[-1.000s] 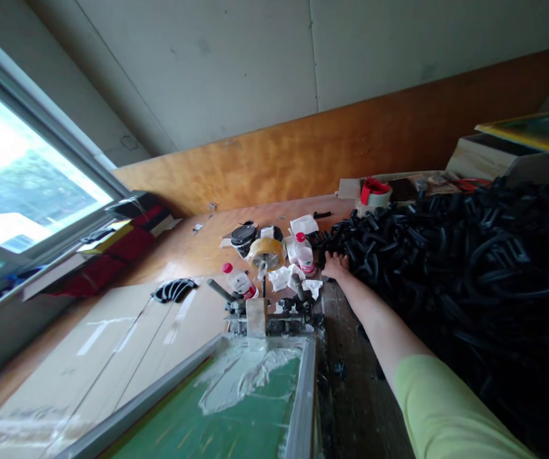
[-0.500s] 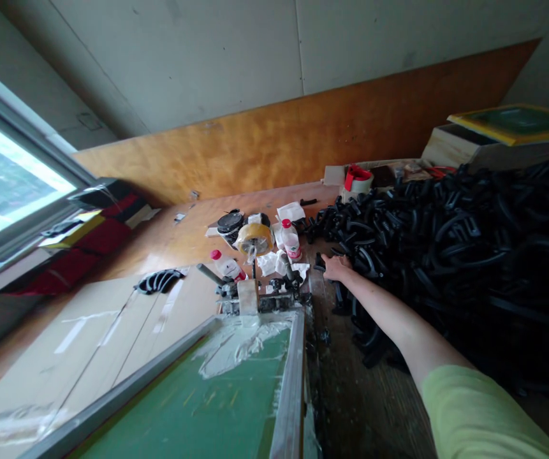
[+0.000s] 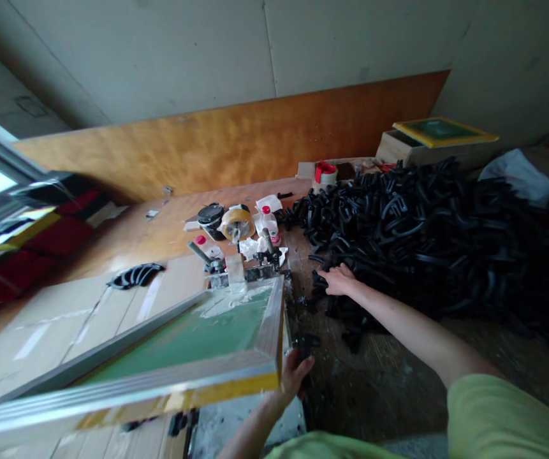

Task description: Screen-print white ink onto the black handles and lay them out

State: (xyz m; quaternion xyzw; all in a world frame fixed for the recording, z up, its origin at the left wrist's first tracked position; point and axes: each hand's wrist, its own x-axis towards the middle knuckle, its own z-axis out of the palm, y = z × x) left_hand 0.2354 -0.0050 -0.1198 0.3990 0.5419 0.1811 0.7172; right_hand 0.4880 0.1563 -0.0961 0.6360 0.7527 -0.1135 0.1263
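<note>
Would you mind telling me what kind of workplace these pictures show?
Most likely a small screen-printing workshop. A green-meshed printing screen in a metal frame is hinged over the wooden bench, a large heap of black plastic parts lies beside it, and another framed screen rests on a box at the back.

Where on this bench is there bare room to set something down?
Bare wood lies between the red folders and the tape roll; flat cardboard left of the screen frame too. Crowded: the black parts heap by the right hand.

Black parts pile (image 3: 427,236); green screen (image 3: 192,331), yellow-edged frame (image 3: 178,398)
</note>
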